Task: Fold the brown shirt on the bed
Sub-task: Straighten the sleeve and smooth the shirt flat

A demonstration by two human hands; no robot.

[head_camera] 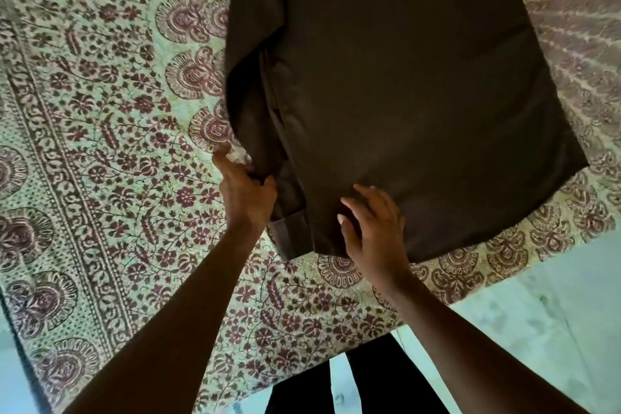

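Two hands on the shirt (403,94), which lies flat on the bed (100,144) with its left side folded in. Left hand (247,195) is closed, pinching the folded sleeve edge; right hand (376,228) rests spread, fingers apart, pressing the near hem.

No legible text, label, brand, number or sign appears on any surface in view, including the small pale tag (239,155) at the shirt edge.
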